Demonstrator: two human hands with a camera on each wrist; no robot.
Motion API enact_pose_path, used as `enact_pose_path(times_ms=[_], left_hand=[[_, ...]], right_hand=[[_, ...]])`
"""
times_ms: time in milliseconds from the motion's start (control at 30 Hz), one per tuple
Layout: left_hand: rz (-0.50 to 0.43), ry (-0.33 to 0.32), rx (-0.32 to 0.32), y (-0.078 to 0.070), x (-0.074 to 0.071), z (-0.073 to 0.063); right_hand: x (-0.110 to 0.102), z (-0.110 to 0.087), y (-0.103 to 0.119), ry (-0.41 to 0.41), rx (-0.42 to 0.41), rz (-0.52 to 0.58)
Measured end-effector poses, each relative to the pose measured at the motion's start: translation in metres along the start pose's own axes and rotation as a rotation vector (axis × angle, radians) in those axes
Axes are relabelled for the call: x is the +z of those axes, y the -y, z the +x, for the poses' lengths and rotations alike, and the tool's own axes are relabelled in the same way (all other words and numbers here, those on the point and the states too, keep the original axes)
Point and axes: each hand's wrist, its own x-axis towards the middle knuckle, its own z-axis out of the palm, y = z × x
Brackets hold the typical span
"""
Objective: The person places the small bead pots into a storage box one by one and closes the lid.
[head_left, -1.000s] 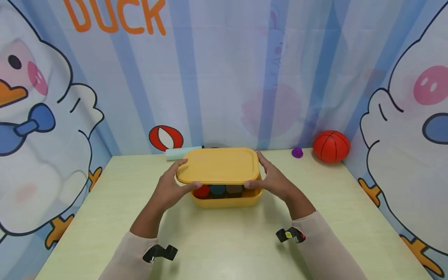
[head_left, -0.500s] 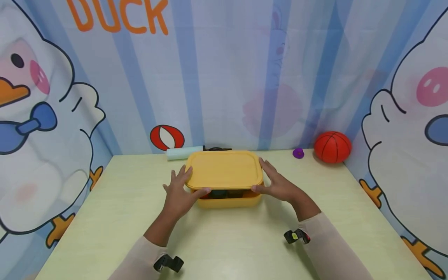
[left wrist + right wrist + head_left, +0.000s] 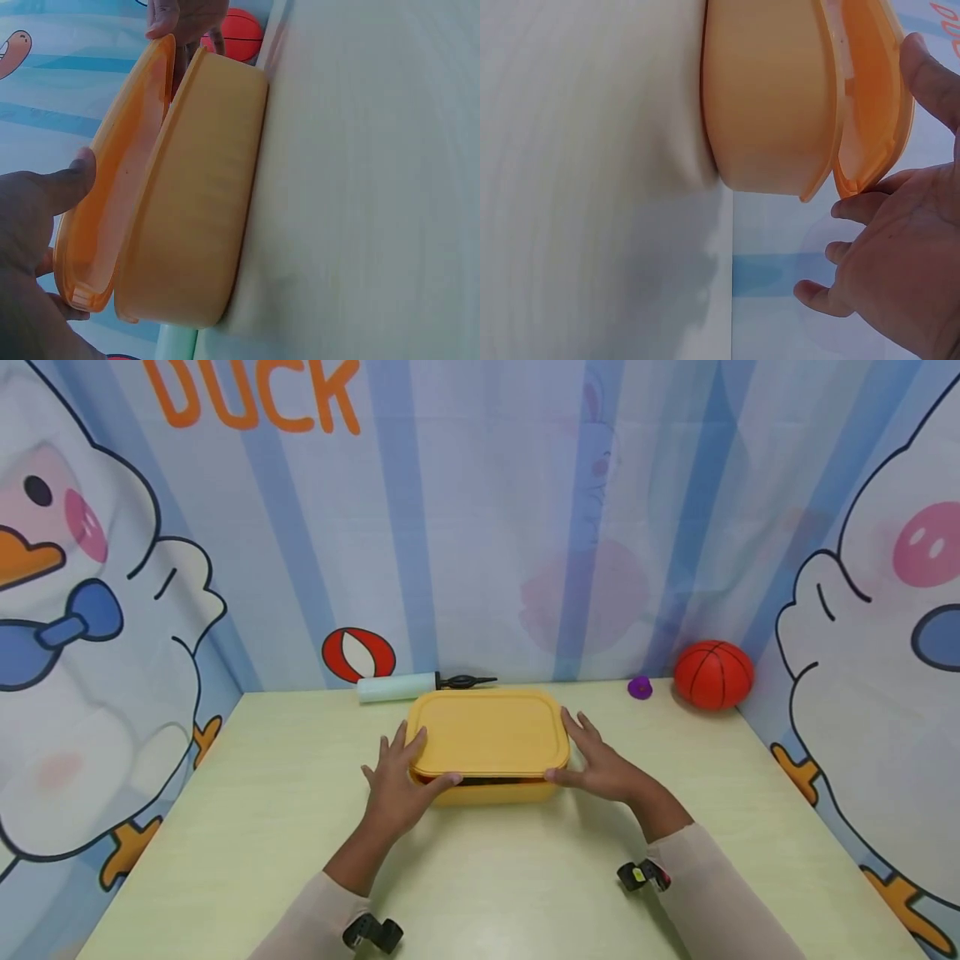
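Observation:
A yellow lid [image 3: 491, 732] sits slightly tilted over a yellow box [image 3: 495, 794] on the table. Its front edge is raised, leaving a dark gap, and the contents are nearly hidden. My left hand [image 3: 396, 797] holds the lid by its left end, thumb at the front rim and fingers along the side. At the other end my right hand [image 3: 607, 768] grips the lid between thumb and index finger, the other fingers spread. Both wrist views show the lid [image 3: 120, 180] apart from the box wall [image 3: 769, 97] along the near side.
Behind the box lies a pale green hand pump [image 3: 397, 687] with a black nozzle. A small purple object [image 3: 640, 687] and a red basketball [image 3: 713, 675] stand at the back right. A printed curtain [image 3: 480, 527] rises along the table's [image 3: 300, 760] back edge.
Both hands have lowered the lid toward the box and brought it nearer, shifting slightly right. The red, blue and brown contents seen earlier are now covered. The left fingers have spread.

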Motion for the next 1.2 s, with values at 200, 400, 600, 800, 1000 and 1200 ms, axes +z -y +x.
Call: enact_pose_path(times_ms=[200, 400, 600, 800, 1000, 1200], left_hand=[[0.017, 0.004, -0.010, 0.002, 0.008, -0.002], [0.037, 0.002, -0.032, 0.003, 0.014, -0.004], [0.039, -0.008, -0.032, 0.004, 0.018, -0.008], [0.034, -0.018, -0.041, 0.006, 0.022, -0.009], [0.042, -0.012, -0.052, 0.007, 0.023, -0.010], [0.065, -0.005, -0.062, 0.007, 0.023, -0.011]], right_hand=[[0.000, -0.001, -0.005, -0.014, -0.002, -0.051], [0.001, 0.000, -0.008, -0.012, -0.004, -0.060], [0.002, 0.000, -0.012, -0.010, 0.023, -0.090], [0.004, 0.000, -0.016, -0.004, 0.033, -0.107], [0.006, 0.002, -0.017, 0.000, -0.024, -0.119], [0.008, 0.002, -0.018, -0.006, -0.043, -0.139]])
